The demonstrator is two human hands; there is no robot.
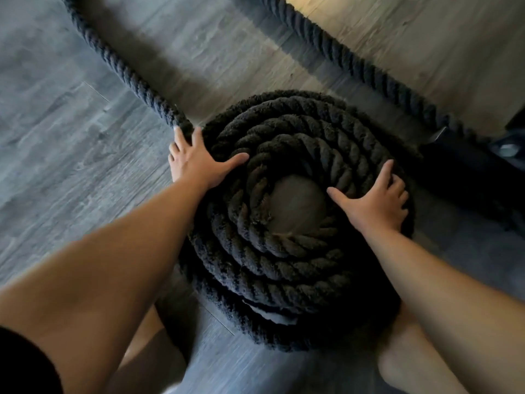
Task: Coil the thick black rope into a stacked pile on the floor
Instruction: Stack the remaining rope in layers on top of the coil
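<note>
Pressing palm-down on the left rim of the pile, the left grip (196, 163) is released, its fingers spread straight. The thumb reaches in across the upper turns while the other fingers lie down the outer side, just where a loose length (109, 59) of rope runs in from the upper left of the frame. The right grip (375, 200) is likewise released and flat on the right side of the pile, thumb pointing toward the middle hole, fingers draped over the outer turns. Under both lies the thick black rope (298, 265), in the middle of the frame on the floor (56, 137), wound in round turns stacked several layers high and stepping down inward like a shallow bowl. Its strands are fat, twisted and fuzzy, matt charcoal in colour. A round hole at the centre shows bare floor. A pale patch (270, 311) peeks from between the layers at the lower front; what it is cannot be told. A second length (326, 49) crosses the upper right toward a dark object (468, 166) at the right edge. The floor is grey, wood-grained planking.
</note>
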